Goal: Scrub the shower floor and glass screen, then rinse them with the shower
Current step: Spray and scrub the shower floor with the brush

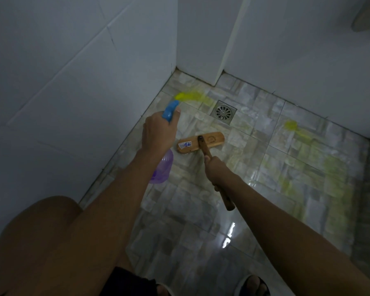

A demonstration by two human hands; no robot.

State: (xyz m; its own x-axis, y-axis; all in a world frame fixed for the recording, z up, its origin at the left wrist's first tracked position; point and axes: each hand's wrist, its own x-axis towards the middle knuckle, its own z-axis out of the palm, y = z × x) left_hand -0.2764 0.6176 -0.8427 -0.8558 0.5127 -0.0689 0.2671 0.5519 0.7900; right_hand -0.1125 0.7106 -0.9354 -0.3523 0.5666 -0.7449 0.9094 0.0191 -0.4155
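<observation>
White tiled walls (pixel 73 82) meet in a corner behind the floor drain (pixel 223 112) and run off to either side of it. The shower floor (pixel 190 210), wet and shiny with pale stone-pattern tiles, spreads from the drain towards the camera. Yellow cleaner (pixel 192 96) lies in a bright splash just left of the drain, beside the wall. A smaller blob sits well to the drain's right, and a fainter smear trails nearer the camera on that side.

A wooden scrub brush (pixel 214 139) has its head flat on the floor just in front of the drain, with a sticker on its left end. Its handle slants back towards the person.

The right hand (pixel 215 167) has its fingers wrapped round the handle close behind the head. The handle's end sticks out past the wrist.

Left of the brush, the left hand (pixel 158 133) grips the neck of a spray bottle (pixel 162 169). The bottle has a clear purple body and a blue trigger head. The nozzle points towards the splash left of the drain.

A sandalled foot (pixel 254 285) shows at the bottom edge, far in front of the drain.
</observation>
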